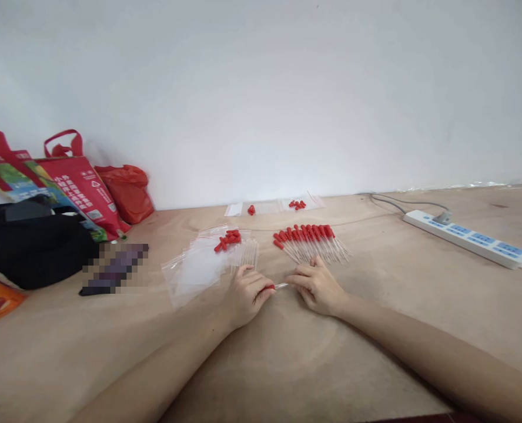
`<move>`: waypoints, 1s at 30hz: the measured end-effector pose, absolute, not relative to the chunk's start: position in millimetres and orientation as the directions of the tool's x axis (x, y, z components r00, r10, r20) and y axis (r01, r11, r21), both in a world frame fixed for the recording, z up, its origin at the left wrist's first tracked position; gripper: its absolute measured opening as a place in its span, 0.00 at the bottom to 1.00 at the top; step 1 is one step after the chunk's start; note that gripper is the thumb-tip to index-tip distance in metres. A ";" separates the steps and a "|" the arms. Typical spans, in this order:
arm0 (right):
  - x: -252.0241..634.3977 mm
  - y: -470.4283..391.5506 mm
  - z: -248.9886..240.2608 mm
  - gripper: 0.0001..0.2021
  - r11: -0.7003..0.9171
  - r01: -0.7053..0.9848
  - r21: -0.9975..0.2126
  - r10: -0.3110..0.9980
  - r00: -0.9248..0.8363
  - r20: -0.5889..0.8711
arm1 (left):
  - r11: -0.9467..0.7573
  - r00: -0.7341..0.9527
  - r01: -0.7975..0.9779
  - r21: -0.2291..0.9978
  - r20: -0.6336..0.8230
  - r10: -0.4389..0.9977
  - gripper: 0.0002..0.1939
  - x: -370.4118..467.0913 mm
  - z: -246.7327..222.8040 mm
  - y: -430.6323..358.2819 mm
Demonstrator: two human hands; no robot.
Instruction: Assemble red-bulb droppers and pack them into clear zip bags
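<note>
My left hand pinches a red rubber bulb between thumb and fingers. A thin clear dropper tube runs from the bulb to my right hand, whose closed fingers grip its other end. How deep the tube sits in the bulb is hidden. Just beyond my right hand lies a row of droppers with red bulbs on their far ends. Beyond my left hand are several bare clear tubes and a small heap of loose red bulbs on clear zip bags.
Near the wall lie more bulbs and tubes on plastic bags. A white power strip with a grey cable is at right. Shopping bags, a red plastic bag and black cloth stand at left, beside a blurred dark object.
</note>
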State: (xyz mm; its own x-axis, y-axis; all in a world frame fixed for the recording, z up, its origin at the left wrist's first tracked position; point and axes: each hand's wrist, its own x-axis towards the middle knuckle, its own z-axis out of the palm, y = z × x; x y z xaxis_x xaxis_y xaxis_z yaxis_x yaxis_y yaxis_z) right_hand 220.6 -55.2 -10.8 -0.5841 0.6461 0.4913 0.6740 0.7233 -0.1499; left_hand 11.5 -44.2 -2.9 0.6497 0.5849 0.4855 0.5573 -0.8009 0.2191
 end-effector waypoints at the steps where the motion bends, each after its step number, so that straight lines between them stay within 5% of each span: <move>1: 219.1 -56.3 -10.3 0.12 0.722 0.674 -0.160 0.651 -0.581 0.489 | -0.805 0.653 0.555 0.208 0.490 0.577 0.08 11.7 -2.8 -44.7; 11: 208.1 -59.4 -8.1 0.10 0.685 0.626 -0.371 0.727 -0.562 0.394 | -0.834 0.694 0.529 0.158 0.486 0.532 0.08 12.9 -3.8 -45.1; 17: 210.0 -58.5 4.1 0.08 0.668 0.711 -0.218 0.728 -0.567 0.385 | -0.816 0.681 0.566 0.122 0.489 0.545 0.09 6.9 6.6 -34.4; 20: 221.0 -47.4 11.0 0.09 0.516 0.818 -0.256 0.822 -0.388 0.417 | -0.720 0.562 0.680 0.136 0.534 0.632 0.16 -5.0 11.1 -22.4; 25: 246.4 -8.4 14.2 0.12 0.074 0.904 -0.421 0.924 0.097 0.369 | -0.480 0.271 0.840 0.253 0.570 0.776 0.13 -27.1 5.0 -1.4; 30: 243.3 18.9 6.6 0.11 -0.102 0.914 -0.393 0.918 0.239 0.318 | -0.339 0.159 0.897 0.283 0.508 0.846 0.12 -33.5 0.6 4.3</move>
State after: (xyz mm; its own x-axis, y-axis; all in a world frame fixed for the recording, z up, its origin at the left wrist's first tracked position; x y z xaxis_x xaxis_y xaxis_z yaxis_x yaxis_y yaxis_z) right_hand 243.3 18.9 6.6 0.2390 0.9176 0.3177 0.9138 -0.1018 -0.3932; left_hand -33.5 4.3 0.6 0.1593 0.8464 0.5082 0.8972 -0.3389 0.2831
